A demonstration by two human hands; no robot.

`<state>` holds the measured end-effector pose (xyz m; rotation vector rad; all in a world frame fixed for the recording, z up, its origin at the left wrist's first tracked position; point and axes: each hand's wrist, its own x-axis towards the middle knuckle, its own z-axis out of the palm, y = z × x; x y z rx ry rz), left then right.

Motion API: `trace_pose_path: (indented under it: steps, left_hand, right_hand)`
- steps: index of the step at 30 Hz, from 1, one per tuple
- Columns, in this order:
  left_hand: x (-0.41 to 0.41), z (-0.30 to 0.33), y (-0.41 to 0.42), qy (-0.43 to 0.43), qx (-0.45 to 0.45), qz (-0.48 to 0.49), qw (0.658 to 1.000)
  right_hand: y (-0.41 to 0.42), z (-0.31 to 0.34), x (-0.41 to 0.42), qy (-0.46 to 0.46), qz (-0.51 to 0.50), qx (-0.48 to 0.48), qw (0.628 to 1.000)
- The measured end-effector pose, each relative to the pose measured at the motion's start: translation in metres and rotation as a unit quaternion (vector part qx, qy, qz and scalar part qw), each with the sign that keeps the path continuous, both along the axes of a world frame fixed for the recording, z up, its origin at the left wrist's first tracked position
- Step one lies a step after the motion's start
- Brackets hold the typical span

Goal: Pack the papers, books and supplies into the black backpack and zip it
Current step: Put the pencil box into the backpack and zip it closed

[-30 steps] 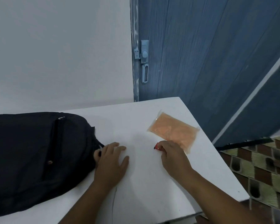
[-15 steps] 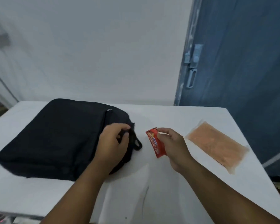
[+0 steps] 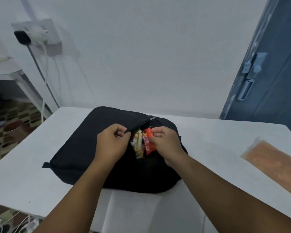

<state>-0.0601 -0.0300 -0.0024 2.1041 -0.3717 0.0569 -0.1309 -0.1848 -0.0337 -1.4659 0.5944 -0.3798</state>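
The black backpack [image 3: 84,148] lies flat on the white table [image 3: 225,148]. Its front pocket gapes open, with colourful packets [image 3: 138,145] showing inside. My left hand [image 3: 113,142] pinches the pocket's left edge and holds it apart. My right hand [image 3: 165,142] grips a small red sachet [image 3: 147,140] whose lower end sits in the pocket opening. A clear bag of orange contents [image 3: 274,163] lies on the table at the right, apart from the backpack.
A blue door [image 3: 265,73] with a latch stands at the right, behind the table. On the wall at the left is a socket with plugs [image 3: 35,36] and hanging cables. Patterned floor and loose wires show beyond the table's left edge.
My right hand picked the red sachet off the table and carried it left to the backpack pocket. My left hand moved from the top handle to the pocket edge and pulled it open.
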Motion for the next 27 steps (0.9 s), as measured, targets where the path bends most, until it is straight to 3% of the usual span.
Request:
trace_pose_path:
  steps: [3, 5, 8, 10, 13, 17, 21, 27]
  left_hand:
    - [0.006, 0.001, 0.0, -0.013, -0.017, -0.024, 0.999]
    - [0.009, -0.001, -0.001, -0.026, -0.021, -0.041, 0.999]
    - [0.012, -0.006, -0.003, -0.037, -0.016, -0.069, 0.997]
    - [0.012, -0.01, -0.006, -0.047, -0.007, -0.092, 0.995]
    - [0.006, -0.018, -0.016, -0.081, 0.008, -0.117, 0.99]
    - [-0.014, -0.032, -0.041, -0.161, 0.062, -0.151, 0.973]
    - [-0.047, -0.046, -0.083, -0.208, 0.094, -0.221, 0.948]
    - [-0.106, -0.067, -0.161, -0.052, 0.039, -0.325, 0.944]
  right_hand:
    - [0.009, 0.001, 0.016, 0.01, 0.088, -0.007, 0.996]
    - [0.007, -0.003, 0.02, 0.036, 0.165, -0.107, 0.98]
    - [0.002, -0.008, 0.021, 0.058, 0.204, -0.318, 0.924]
    - [-0.002, -0.009, 0.015, 0.037, 0.199, -0.351, 0.914]
    - [-0.014, -0.014, -0.001, 0.031, 0.152, -0.333, 0.93]
    - [-0.046, -0.027, -0.035, 0.024, 0.016, -0.271, 0.962]
    - [-0.084, -0.034, -0.081, 0.062, -0.05, -0.246, 0.966]
    - [-0.153, -0.047, -0.176, 0.151, -0.185, -0.296, 0.925]
